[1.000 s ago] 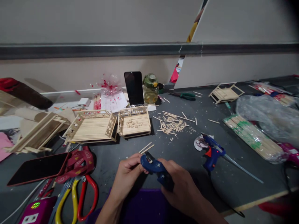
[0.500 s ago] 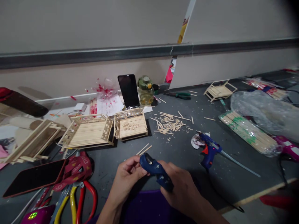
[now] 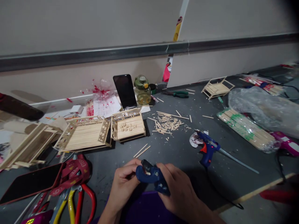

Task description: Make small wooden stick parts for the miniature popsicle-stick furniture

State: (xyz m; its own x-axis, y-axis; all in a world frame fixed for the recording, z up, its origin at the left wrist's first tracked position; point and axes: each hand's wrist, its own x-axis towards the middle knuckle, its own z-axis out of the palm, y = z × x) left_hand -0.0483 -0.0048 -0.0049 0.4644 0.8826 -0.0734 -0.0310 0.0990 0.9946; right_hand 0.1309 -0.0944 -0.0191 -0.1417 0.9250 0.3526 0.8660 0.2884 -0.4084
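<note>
A small blue cutter tool (image 3: 150, 177) sits between both hands near the table's front edge. My right hand (image 3: 178, 190) is wrapped round its handle. My left hand (image 3: 123, 180) pinches at the tool's head, where a short pale stick piece shows in the jaws. Two loose sticks (image 3: 141, 151) lie on the dark table just beyond my hands. Further back stand two stick-built bed-like models (image 3: 105, 131) and a heap of cut stick bits (image 3: 167, 123).
A blue glue gun (image 3: 207, 149) with its cord lies to the right. A wrapped bundle of sticks (image 3: 247, 132) and a plastic bag (image 3: 263, 109) lie at far right. Pliers with red and yellow handles (image 3: 77, 200), a red lanyard and a phone (image 3: 28, 183) lie at left. An upright phone (image 3: 125, 91) and a bottle (image 3: 142, 90) stand by the wall.
The view has swung slightly to the right and down, so the table's things sit further left. Both hands keep the blue cutter, which has tilted flatter and come a little nearer.
</note>
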